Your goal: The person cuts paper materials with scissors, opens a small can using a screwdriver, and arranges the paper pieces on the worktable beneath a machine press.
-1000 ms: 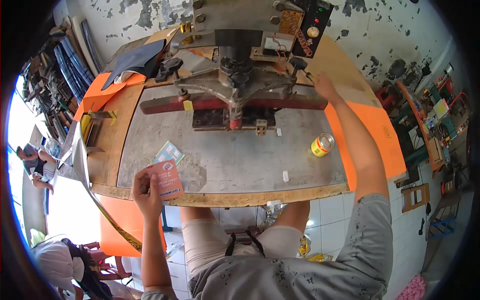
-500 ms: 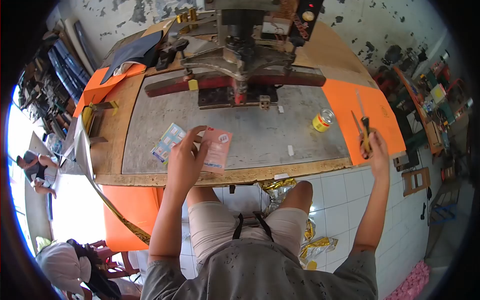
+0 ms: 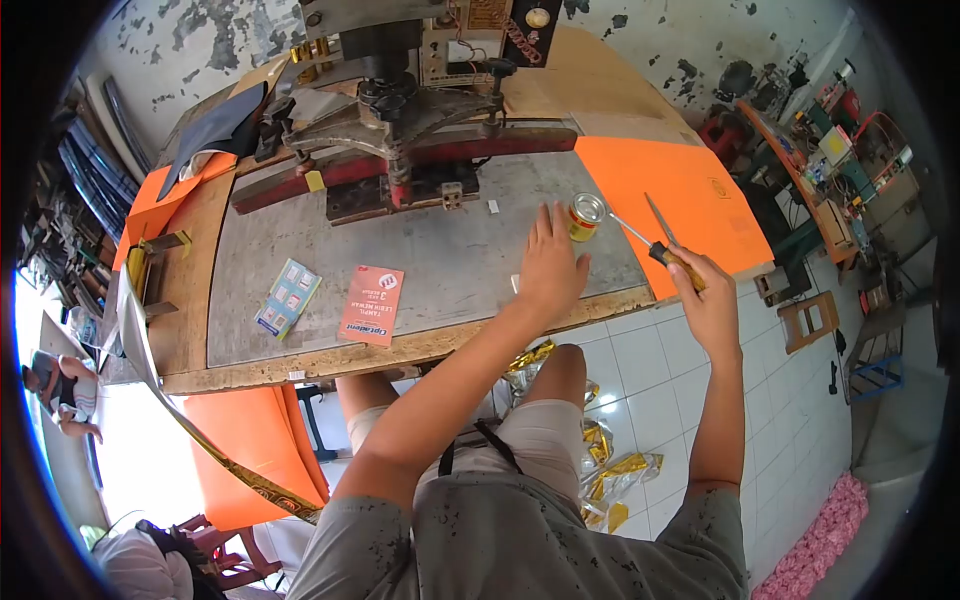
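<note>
- Presently, my left hand (image 3: 550,268) is open beside the can (image 3: 582,220).
- My right hand (image 3: 704,288) grips a screwdriver (image 3: 657,251).
- Can: probably stiff, slick; hold its sides.

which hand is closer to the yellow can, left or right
Left. The left hand is right beside the yellow can, on its left; whether they touch is unclear. The right hand is farther off, to the can's right and nearer the wearer.
</note>
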The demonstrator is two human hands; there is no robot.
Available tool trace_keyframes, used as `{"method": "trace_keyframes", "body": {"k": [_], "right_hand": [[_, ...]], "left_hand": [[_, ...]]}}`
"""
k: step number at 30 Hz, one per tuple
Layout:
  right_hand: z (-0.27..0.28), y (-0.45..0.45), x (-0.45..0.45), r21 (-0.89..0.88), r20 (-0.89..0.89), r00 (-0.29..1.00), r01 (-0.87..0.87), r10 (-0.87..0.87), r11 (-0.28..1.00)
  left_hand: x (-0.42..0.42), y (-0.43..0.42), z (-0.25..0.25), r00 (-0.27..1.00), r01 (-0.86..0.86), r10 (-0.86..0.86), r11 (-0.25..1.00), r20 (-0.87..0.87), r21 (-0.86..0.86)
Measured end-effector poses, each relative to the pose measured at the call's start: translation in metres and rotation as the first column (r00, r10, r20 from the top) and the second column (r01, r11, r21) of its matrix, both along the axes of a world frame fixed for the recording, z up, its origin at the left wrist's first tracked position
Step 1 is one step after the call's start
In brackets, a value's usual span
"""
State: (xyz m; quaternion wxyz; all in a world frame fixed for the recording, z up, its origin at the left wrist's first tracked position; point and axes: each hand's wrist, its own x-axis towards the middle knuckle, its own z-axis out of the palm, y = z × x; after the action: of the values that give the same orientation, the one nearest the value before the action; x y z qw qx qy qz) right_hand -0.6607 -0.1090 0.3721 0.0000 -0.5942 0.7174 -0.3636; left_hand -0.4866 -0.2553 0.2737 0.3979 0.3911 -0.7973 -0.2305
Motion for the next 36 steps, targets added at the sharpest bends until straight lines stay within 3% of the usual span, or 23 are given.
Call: {"method": "trace_keyframes", "body": {"k": [4, 7, 12, 18, 21, 30, 33, 36], "right_hand": [[0.001, 0.001, -0.003, 0.056, -0.004, 1.000, 0.014, -0.014, 0.998], [0.002, 0.001, -0.003, 0.118, -0.032, 0.999, 0.035, -0.032, 0.992], [0.037, 0.014, 0.002, 0.253, 0.068, 0.998, -0.035, 0.018, 0.967], [0.068, 0.020, 0.012, 0.341, -0.100, 0.978, -0.137, 0.180, 0.930], [0.090, 0.011, 0.018, 0.486, -0.069, 0.985, -0.105, 0.158, 0.868], [0.100, -0.014, 0.008, 0.503, -0.059, 0.963, -0.198, 0.262, 0.841], [0.101, -0.017, 0.009, 0.560, -0.011, 0.977, -0.169, 0.211, 0.811], [0.072, -0.004, -0.005, 0.496, 0.124, 0.966, -0.258, 0.227, 0.829]], "left_hand": [[-0.020, -0.024, 0.013, 0.999, 0.042, -0.042, 0.999, -0.001, -0.008], [-0.016, -0.028, 0.028, 0.993, 0.106, -0.113, 0.972, 0.020, 0.211], [0.016, -0.006, 0.032, 0.991, 0.118, -0.122, 0.989, 0.049, 0.089], [0.044, 0.018, 0.029, 0.986, 0.168, -0.165, 0.981, -0.041, 0.092], [0.046, 0.018, 0.024, 0.981, 0.187, -0.182, 0.978, -0.068, 0.088], [0.047, 0.012, 0.023, 0.975, 0.215, -0.203, 0.966, -0.095, 0.145], [0.048, 0.012, 0.024, 0.972, 0.225, -0.208, 0.958, -0.114, 0.176], [0.049, 0.013, 0.030, 0.975, 0.218, -0.200, 0.951, -0.098, 0.220]]}}
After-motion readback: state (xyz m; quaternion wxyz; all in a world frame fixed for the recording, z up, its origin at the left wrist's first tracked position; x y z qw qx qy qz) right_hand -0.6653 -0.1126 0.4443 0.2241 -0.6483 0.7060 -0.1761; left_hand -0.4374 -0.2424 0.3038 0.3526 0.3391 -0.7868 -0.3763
